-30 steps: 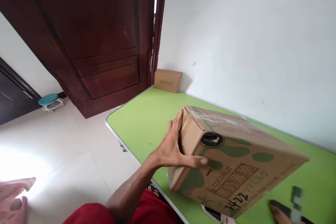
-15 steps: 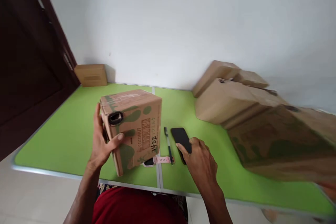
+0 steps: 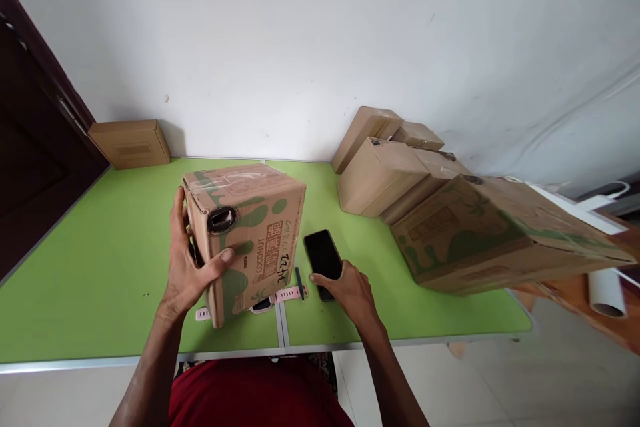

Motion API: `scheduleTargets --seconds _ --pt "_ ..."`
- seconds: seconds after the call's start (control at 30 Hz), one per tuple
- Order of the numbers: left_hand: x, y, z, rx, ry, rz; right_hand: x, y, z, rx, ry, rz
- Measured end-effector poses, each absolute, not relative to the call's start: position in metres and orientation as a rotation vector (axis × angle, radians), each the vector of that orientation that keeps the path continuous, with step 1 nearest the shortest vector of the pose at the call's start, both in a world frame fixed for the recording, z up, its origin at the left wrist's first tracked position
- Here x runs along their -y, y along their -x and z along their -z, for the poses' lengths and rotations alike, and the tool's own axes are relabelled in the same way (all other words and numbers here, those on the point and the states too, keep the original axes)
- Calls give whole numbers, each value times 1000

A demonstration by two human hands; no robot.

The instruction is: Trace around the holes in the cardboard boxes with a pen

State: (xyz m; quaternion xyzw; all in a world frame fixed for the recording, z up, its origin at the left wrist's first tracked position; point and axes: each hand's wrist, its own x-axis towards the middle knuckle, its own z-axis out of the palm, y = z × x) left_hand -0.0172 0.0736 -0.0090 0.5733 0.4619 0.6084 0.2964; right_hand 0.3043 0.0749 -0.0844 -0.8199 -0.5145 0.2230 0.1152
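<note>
A brown cardboard box (image 3: 267, 247) with green print and "COCONUT" lettering is tilted above the front of the green table. My left hand (image 3: 195, 263) grips its left end, thumb on the printed face below a dark-rimmed hole. On its right, my right hand (image 3: 347, 290) has thumb and fingers around the lower part of a black phone (image 3: 323, 253), which is at the tabletop. Partly behind the box lies a pink-strapped watch (image 3: 287, 293), and a dark pen (image 3: 299, 282) crosses its strap.
At the back left of the table (image 3: 100, 267) stands a small carton (image 3: 131, 145). Several boxes (image 3: 375, 177) cluster at the right, with a larger green-printed box (image 3: 465, 240) nearest. Beyond are a wooden surface (image 3: 575, 307), a white tube (image 3: 606, 292) and a white wall behind.
The view has swung to the right, bringing the wooden surface and tube into sight. More of the watch strap shows left of the held box. Both hands keep their holds.
</note>
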Motion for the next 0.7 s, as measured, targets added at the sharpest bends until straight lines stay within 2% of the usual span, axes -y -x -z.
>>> scheduleTargets --seconds 0.3,0.47,0.6,0.7 --pt "-73 24 18 -1233 -1522 -1590 -28 -310 78 967 1691 -1161" --pt "-70 21 17 -1218 -1551 -1566 0 -290 26 491 1176 -1332" --pt "-72 19 22 -1225 -1639 -1579 1 -246 -18 608 922 -1623" --pt "-74 21 30 -1236 -1701 -1587 -8 -205 -29 648 734 -1873"
